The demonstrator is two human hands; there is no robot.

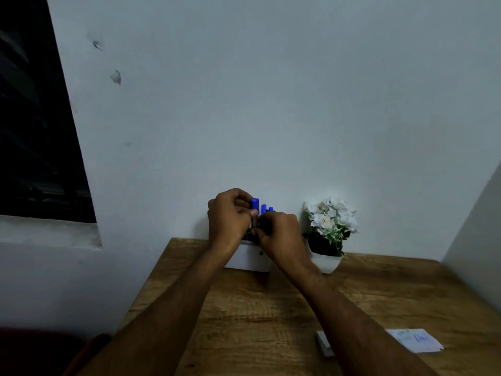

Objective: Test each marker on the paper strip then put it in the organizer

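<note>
**Marker going into the organizer**

A blue-capped marker [254, 210] stands upright over the white organizer [250, 257] at the far edge of the worktop [271, 308]. The left hand [230, 221] pinches it near the cap; the right hand [282, 234] curls round its lower barrel. Other blue caps [267, 208] stand just right of it. The step looks like stowing; next, both grips must let go. The paper strip [414, 340] lies near right, a flower pot [326, 259] beside the organizer.

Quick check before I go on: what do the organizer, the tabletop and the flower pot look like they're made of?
Organizer: smooth matte white, probably plastic; no grain or seams show. Tabletop: brown wood grain with darker streaks, either wood or a printed laminate; I cannot tell which. Flower pot: plain white with a slight sheen, either ceramic or plastic.
</note>
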